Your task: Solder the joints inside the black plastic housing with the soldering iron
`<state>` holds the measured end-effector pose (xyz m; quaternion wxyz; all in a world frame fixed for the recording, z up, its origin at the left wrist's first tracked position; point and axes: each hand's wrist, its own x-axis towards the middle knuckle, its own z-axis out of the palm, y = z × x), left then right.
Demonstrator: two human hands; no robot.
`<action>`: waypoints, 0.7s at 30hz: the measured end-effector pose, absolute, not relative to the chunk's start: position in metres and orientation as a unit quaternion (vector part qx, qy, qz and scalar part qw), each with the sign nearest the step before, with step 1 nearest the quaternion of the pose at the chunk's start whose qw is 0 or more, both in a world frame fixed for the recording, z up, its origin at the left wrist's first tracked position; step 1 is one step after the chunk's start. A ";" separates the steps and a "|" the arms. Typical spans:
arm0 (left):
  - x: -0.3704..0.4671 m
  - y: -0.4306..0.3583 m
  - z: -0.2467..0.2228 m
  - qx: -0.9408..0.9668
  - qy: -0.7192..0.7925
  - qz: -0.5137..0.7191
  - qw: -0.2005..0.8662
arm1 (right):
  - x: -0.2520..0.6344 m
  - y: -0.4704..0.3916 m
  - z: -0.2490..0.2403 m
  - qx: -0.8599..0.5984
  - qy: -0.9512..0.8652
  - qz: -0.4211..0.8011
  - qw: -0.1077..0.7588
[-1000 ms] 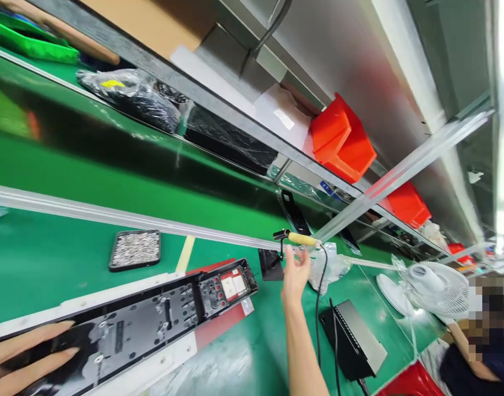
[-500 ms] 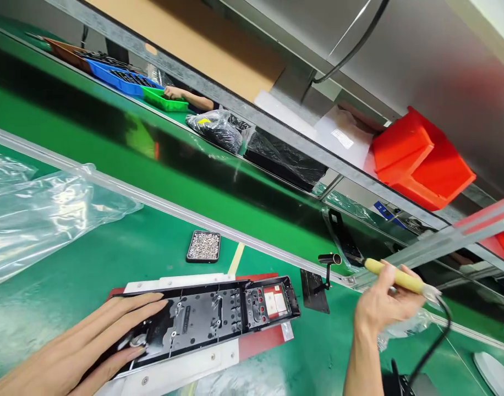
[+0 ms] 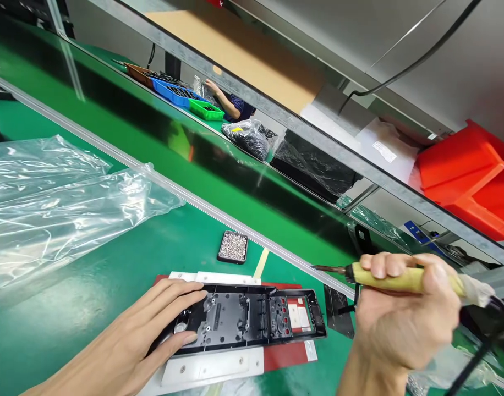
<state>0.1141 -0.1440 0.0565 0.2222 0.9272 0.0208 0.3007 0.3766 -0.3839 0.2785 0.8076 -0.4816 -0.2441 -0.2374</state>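
My left hand (image 3: 128, 330) lies over the left end of a long black plastic housing (image 3: 231, 316), fingers across it and thumb at the near side, holding it. The housing sits, hollow side up, on a red board (image 3: 283, 355) with white blocks (image 3: 214, 363). In my right hand (image 3: 404, 324) is a soldering iron (image 3: 415, 279) with a yellow handle. Its dark tip points left, above the aluminium rail and apart from the housing. Behind that hand, the iron's holder on a black plate (image 3: 338, 313) is partly hidden.
A small black tray (image 3: 219, 256) of tiny metal pieces stands behind the housing. Clear plastic bags (image 3: 70, 203) cover the left. Beyond the rail (image 3: 202, 214) runs a green belt (image 3: 235, 192). Overhead, a shelf holds a red bin (image 3: 458, 165). A co-worker's arm (image 3: 225, 102) is at the far side.
My right hand has drawn the soldering iron leftward and nearer, away from its holder. My left hand stays on the housing. The whole view has shifted. The co-worker's hand has lifted from the green bin.
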 end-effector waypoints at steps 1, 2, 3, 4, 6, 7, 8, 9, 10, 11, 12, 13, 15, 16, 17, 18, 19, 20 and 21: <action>0.114 -0.145 0.053 0.928 0.024 0.300 0.219 | 0.371 -0.374 0.277 -0.490 -0.255 -0.206 0.808; 0.114 -0.146 0.049 0.928 0.026 0.302 0.215 | 0.365 -0.364 0.275 -0.496 -0.265 -0.185 0.806; 0.115 -0.146 0.045 0.929 0.028 0.306 0.208 | 0.360 -0.355 0.273 -0.502 -0.273 -0.168 0.803; 0.115 -0.146 0.042 0.929 0.026 0.310 0.200 | 0.355 -0.347 0.270 -0.504 -0.281 -0.151 0.802; 0.115 -0.147 0.037 0.932 0.021 0.314 0.180 | 0.347 -0.335 0.262 -0.500 -0.292 -0.113 0.807; 0.115 -0.148 0.035 0.934 0.019 0.315 0.169 | 0.344 -0.330 0.259 -0.495 -0.297 -0.093 0.812; 0.116 -0.149 0.034 0.935 0.019 0.317 0.157 | 0.342 -0.326 0.255 -0.489 -0.300 -0.075 0.816; 0.116 -0.150 0.033 0.936 0.019 0.318 0.148 | 0.340 -0.323 0.252 -0.486 -0.305 -0.061 0.817; 0.117 -0.151 0.033 0.937 0.022 0.319 0.139 | 0.337 -0.321 0.249 -0.487 -0.312 -0.050 0.814; 0.117 -0.152 0.033 0.938 0.026 0.320 0.134 | 0.335 -0.319 0.246 -0.489 -0.320 -0.042 0.810; 0.118 -0.154 0.034 0.938 0.027 0.320 0.131 | 0.333 -0.317 0.245 -0.492 -0.328 -0.037 0.806; 0.118 -0.155 0.036 0.937 0.029 0.322 0.133 | 0.331 -0.316 0.243 -0.495 -0.335 -0.030 0.801; 0.120 -0.157 0.039 0.933 0.026 0.330 0.141 | 0.327 -0.313 0.241 -0.499 -0.343 -0.014 0.795; 0.121 -0.158 0.040 0.931 0.021 0.334 0.146 | 0.325 -0.312 0.241 -0.501 -0.345 -0.006 0.793; 0.121 -0.160 0.040 0.929 0.017 0.337 0.154 | 0.324 -0.311 0.239 -0.504 -0.346 0.001 0.791; 0.122 -0.161 0.040 0.925 0.018 0.341 0.170 | 0.323 -0.311 0.238 -0.508 -0.345 0.006 0.790; 0.122 -0.163 0.040 0.918 0.026 0.346 0.191 | 0.322 -0.310 0.237 -0.512 -0.341 0.010 0.789; 0.123 -0.165 0.038 0.909 0.036 0.355 0.214 | 0.321 -0.310 0.235 -0.515 -0.337 0.013 0.788; 0.123 -0.167 0.036 0.899 0.052 0.365 0.236 | 0.321 -0.309 0.233 -0.517 -0.332 0.015 0.788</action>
